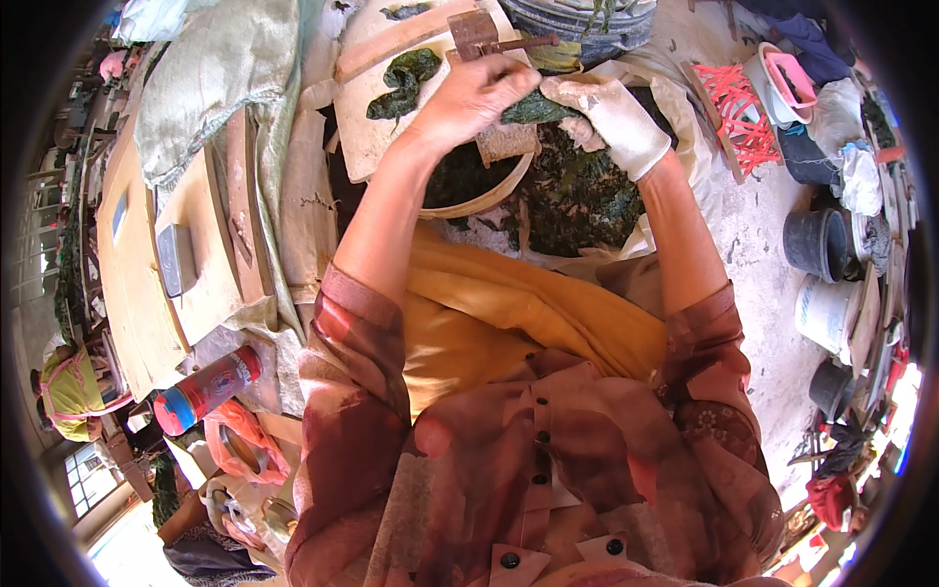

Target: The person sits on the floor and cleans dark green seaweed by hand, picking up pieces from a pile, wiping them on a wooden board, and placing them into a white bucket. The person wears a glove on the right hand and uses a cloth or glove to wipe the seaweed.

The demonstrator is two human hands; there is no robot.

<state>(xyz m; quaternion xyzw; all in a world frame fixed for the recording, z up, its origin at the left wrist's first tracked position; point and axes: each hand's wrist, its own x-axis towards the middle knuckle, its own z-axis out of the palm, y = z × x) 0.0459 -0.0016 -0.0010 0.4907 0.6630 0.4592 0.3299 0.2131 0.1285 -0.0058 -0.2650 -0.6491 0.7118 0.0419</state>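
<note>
My left hand (480,92) is bare and slightly blurred, its curled fingers at one end of a wet, dark green leafy piece (539,111) that looks like seaweed. A dirty white knit glove covers my right hand (616,121), which grips the other end. Another crumpled dark green piece (403,84) lies on the white board (359,150) beside my left wrist. Behind my left hand, a rusty metal fitting (473,33) with a rod is on the board. Below my hands are a round tub (499,194) and, to its right, a heap of dark green leafy material (579,205) in a pale sack.
A dark bucket (587,29) stands beyond my hands. Boards (198,235) and a woven sack (213,88) are at left, near a red-and-blue flask (209,389). Black buckets (814,246) and a red-strapped frame (737,117) line the right. A person in yellow (70,392) is far left.
</note>
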